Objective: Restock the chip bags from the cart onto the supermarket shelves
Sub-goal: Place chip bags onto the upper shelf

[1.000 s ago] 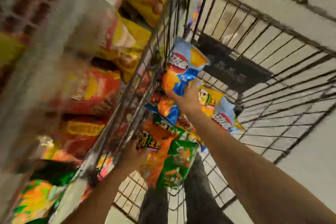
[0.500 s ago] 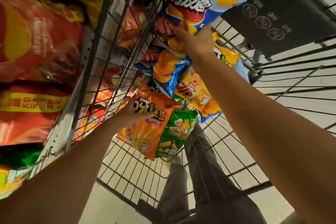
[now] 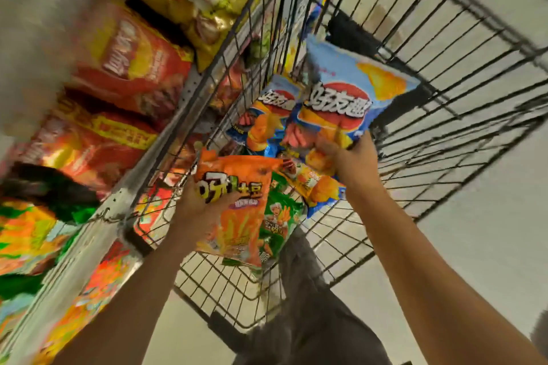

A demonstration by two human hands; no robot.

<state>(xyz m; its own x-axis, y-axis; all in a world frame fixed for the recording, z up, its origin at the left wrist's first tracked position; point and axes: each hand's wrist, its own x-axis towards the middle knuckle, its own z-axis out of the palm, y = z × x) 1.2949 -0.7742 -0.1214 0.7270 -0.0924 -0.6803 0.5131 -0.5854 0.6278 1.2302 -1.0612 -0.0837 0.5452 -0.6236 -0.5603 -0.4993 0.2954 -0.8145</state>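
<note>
While the wire cart (image 3: 444,74) fills the right of the view, the shelves (image 3: 98,115) of red and yellow bags are seen blurred on the left, just beside its side. Both forearms are stretched forward into the cart. A light blue bag (image 3: 350,92) is gripped at its lower edge by the right hand (image 3: 350,157), fingers curled round it, and is held upright above the other bags in the cart. An orange bag (image 3: 237,210) is pinched near its top by the left hand (image 3: 201,201), with a green bag (image 3: 278,222) just behind it. Compared with half a second ago, the blue bag is seen whole and the shelves have blurred.
</note>
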